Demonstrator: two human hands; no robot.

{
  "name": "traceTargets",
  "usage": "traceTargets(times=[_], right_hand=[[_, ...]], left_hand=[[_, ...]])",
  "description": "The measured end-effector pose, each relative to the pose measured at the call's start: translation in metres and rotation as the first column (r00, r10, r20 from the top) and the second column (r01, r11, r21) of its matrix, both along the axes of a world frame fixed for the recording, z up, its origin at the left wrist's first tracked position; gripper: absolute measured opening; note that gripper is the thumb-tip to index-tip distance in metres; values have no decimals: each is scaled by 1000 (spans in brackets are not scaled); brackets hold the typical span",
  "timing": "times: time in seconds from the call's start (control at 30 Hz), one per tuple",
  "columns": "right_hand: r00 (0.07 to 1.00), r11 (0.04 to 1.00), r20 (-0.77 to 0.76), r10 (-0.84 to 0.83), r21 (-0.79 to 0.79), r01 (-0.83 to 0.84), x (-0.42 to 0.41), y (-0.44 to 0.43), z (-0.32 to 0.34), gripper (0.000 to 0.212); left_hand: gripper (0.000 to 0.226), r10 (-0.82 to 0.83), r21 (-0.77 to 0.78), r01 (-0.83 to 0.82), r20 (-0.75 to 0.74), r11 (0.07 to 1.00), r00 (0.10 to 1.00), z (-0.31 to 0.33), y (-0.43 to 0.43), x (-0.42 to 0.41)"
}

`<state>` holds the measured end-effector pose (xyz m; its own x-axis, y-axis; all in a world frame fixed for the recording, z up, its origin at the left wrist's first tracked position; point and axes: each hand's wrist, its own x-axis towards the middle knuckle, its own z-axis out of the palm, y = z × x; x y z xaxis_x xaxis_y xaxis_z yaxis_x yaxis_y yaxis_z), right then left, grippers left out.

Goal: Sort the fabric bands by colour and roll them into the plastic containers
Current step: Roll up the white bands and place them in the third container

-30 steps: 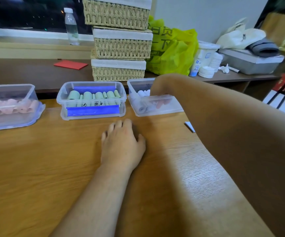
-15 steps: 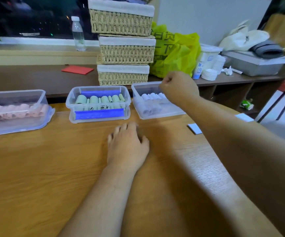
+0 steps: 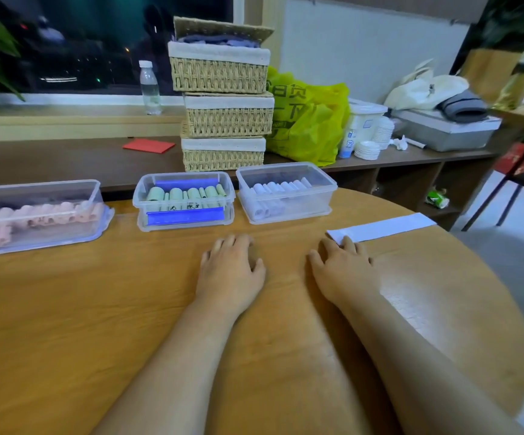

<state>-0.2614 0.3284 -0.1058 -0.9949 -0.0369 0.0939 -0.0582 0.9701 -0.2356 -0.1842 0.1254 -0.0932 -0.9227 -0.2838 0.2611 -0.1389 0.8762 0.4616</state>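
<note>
1. White fabric band [image 3: 383, 229], unrolled, flat on the wooden table [image 3: 65, 309], stretching off toward the right edge.
2. Near end under the fingertips of the right hand [image 3: 340, 268]; palm down, fingers straight, gripping nothing.
3. Left hand [image 3: 230, 268] apart from the band, flat on the table, fingers relaxed, holding nothing.
4. Beyond the hands, in a row: white-roll container [image 3: 287, 191] nearest the band, green-roll container [image 3: 183, 199] in the middle, pink-roll container [image 3: 34, 211] far left.

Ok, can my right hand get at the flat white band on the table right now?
Likely yes: the right hand lies open, touching the near end of the white band, and nothing blocks it.
</note>
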Motion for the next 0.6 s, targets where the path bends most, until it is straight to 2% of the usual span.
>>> traceTargets(times=[0.07, 0.2, 0.33, 0.43, 0.5, 0.6], right_hand=[[1000, 1000, 15, 13, -11, -13, 1, 2, 2, 65], [997, 997, -8, 81, 2, -81, 16, 1, 6, 67], [945, 947, -76, 318, -18, -320, 62, -23, 8, 55], [833, 822, -128, 538, -137, -553, 97, -48, 11, 46], [726, 692, -151, 672, -223, -687, 118, -57, 15, 42], [567, 490, -200, 799, -328, -807, 142, -61, 17, 25]], left_hand=[[39, -4, 4, 4, 2, 1000, 1000, 0, -1, 11], [35, -24, -12, 24, -13, 1000, 1000, -1, -6, 53], [32, -145, -25, 144, -37, 989, 989, -6, -25, 112], [32, -162, -1, 162, -77, 987, 984, -7, -47, 146], [36, -125, 51, 132, -120, 990, 985, -5, -59, 164], [52, -115, 111, 131, -146, 985, 983, 1, -68, 183]])
